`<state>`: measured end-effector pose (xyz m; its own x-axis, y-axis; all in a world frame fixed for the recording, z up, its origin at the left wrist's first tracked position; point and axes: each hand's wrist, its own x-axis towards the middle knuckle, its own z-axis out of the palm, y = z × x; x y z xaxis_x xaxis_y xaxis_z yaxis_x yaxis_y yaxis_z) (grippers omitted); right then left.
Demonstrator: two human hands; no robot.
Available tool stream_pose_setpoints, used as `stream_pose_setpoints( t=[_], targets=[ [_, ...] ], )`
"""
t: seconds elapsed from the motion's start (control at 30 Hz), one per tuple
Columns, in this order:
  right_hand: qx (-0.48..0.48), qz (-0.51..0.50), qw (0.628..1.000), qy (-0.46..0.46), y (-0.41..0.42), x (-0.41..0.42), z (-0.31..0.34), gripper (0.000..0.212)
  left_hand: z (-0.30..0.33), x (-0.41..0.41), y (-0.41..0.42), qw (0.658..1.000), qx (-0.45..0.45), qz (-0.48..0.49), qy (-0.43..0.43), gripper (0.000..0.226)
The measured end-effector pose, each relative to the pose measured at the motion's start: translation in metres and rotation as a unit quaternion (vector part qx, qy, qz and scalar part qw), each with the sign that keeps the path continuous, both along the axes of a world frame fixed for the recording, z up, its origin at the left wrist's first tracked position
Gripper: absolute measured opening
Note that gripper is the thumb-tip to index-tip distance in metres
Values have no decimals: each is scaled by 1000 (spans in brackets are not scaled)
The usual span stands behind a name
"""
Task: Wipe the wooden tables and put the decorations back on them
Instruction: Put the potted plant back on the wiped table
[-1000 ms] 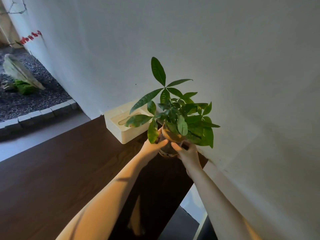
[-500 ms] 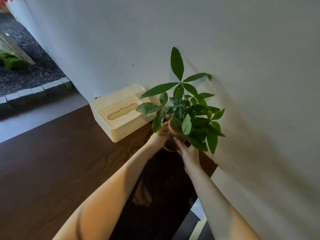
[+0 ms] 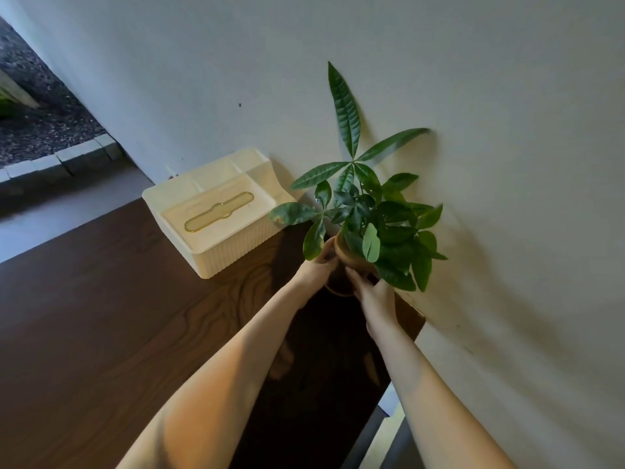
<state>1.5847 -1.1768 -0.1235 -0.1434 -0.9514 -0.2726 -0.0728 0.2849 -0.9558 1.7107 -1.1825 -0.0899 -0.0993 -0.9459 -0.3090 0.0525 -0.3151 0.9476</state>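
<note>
We see a cream plastic tissue box (image 3: 216, 218) with ribbed sides and a long oval slot just left of the potted plant (image 3: 368, 218), near it but apart, both close against the pale wall (image 3: 507, 130). The plant's glossy green leaves fan over its tan pot (image 3: 351, 257), and one long leaf stands up along the wall. Our left hand (image 3: 316, 267) and right hand (image 3: 373, 294) hold the pot from either side, fingers curled round it; leaves partly cover the left fingers. A thin ring shows under the pot, at the corner of the dark wooden table (image 3: 118, 316), whose grain runs in wavy loops. Far left of the plant, grey kerb blocks (image 3: 64, 157) border dark gravel (image 3: 37, 123).
</note>
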Motion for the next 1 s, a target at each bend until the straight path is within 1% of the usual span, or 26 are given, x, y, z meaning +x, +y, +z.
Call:
stream_pose_setpoints(
  t=[0.1,0.13,0.23,0.27,0.3,0.37,0.4,0.43,0.47,0.5,0.57,0.63,0.73,0.83,0.9,1.0],
  targets=[
    [20,-13,999,-21,2,-5,-2,103,-7,-6,-1,1000,-3,0,-3,48],
    [26,-15,999,-22,2,-6,-3,104,-8,-8,-2,1000,-6,1,-2,49],
    [42,-17,999,-25,-1,-9,-3,78,-14,-13,-6,1000,-10,4,-3,49],
    [43,-9,999,-8,-3,-10,-4,79,-17,-14,-8,1000,-8,4,-8,48],
    [44,-9,999,23,-4,-8,-6,91,-19,-16,-10,1000,-5,-1,-18,48],
    [38,-11,995,86,-7,-7,-16,125,-23,-16,-13,1000,-2,-15,-23,48],
    [43,-7,993,106,-10,-10,-26,133,-24,-16,-12,999,2,-22,-24,49],
    [50,-3,992,117,-11,-11,-29,135,-22,-15,-12,999,6,-28,-29,51],
    [60,3,991,121,-10,-10,-23,132,-21,-14,-12,999,14,-31,-39,52],
    [64,3,991,119,-6,-9,-16,123,-18,-13,-9,998,23,-29,-50,53],
    [65,-7,993,99,0,-10,-6,98,-16,-9,-2,997,38,-2,-74,52],
    [68,-24,994,82,5,-13,-5,83,-15,-1,8,996,37,23,-82,47],
    [117,-48,992,23,18,-6,12,62,-9,20,24,994,33,52,-90,39],
    [135,-10,991,7,29,10,32,35,6,42,39,994,14,84,-70,29],
    [134,23,991,-5,38,26,43,27,20,57,53,992,0,116,-57,21],
    [130,88,987,-13,49,57,60,24,38,81,69,985,-8,170,-42,18]
  ],
)
